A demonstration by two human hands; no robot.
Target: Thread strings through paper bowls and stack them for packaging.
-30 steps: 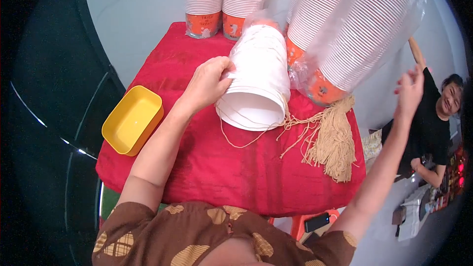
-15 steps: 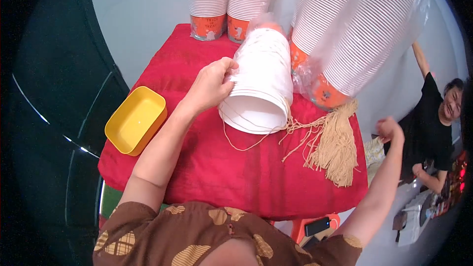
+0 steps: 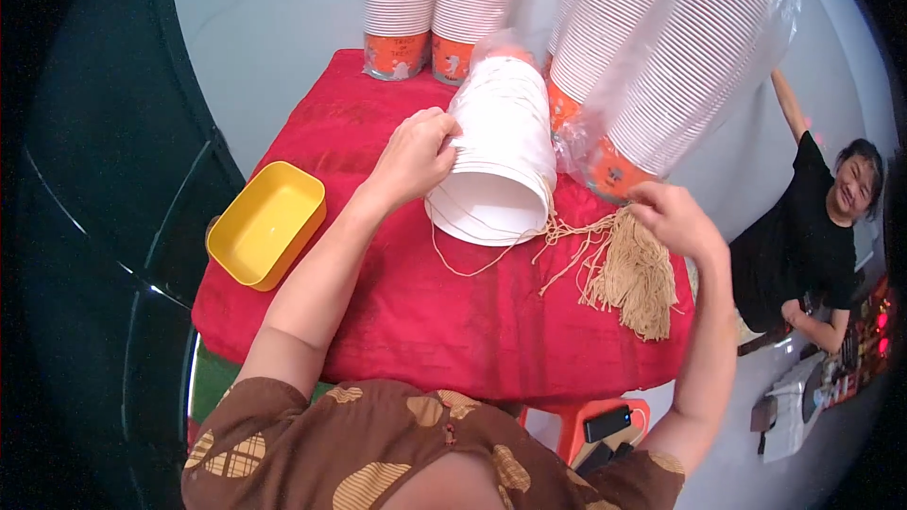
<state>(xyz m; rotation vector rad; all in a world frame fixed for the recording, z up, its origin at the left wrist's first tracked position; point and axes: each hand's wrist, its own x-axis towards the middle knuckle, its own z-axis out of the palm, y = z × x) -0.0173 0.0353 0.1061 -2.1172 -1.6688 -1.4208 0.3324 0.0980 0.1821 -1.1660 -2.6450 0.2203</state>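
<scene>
A stack of white paper buckets (image 3: 505, 118) lies on its side on the red cloth, its open mouth toward me. My left hand (image 3: 416, 156) is closed on the left side of the stack near the rim. Thin tan string loops hang around the mouth. To the right lies a bundle of tan strings (image 3: 635, 274), some strands trailing to the buckets. The curled fingers of my right hand (image 3: 682, 219) pinch at the bundle's top end; the exact strands are hidden.
A yellow rectangular tub (image 3: 269, 227) stands at the table's left. Tall plastic-wrapped stacks of orange-and-white buckets (image 3: 605, 24) line the back. Below the front edge, a phone (image 3: 607, 423) rests on an orange stool (image 3: 567, 430). A person in black (image 3: 798, 236) is at the right.
My right hand has come in from the right, over the table, to the top of the string bundle. My left hand stays on the bucket stack.
</scene>
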